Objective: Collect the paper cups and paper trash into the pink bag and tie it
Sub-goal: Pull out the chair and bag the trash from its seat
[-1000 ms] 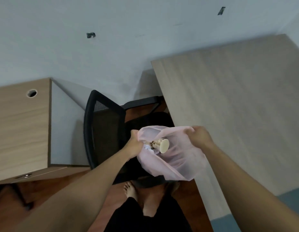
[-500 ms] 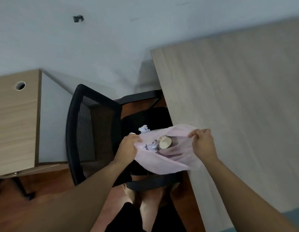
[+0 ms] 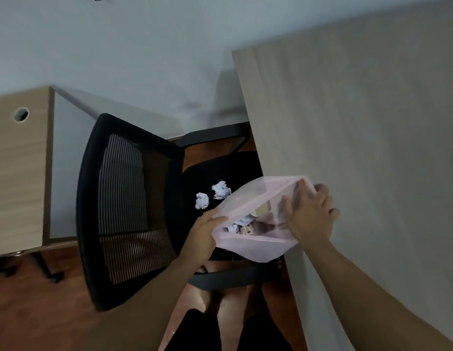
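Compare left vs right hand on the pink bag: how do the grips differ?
Left hand pinches the pink bag at its near-left rim, over the chair; right hand holds the far-right rim by the table edge. Left fingers are curled tight; right fingers are spread, some seen through the film. Both hold the mouth open.

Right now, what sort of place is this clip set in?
Probably an office or study room: a black mesh-back office chair stands between a wood-laminate desk with a cable hole and a pale wood-grain table, against a plain wall.
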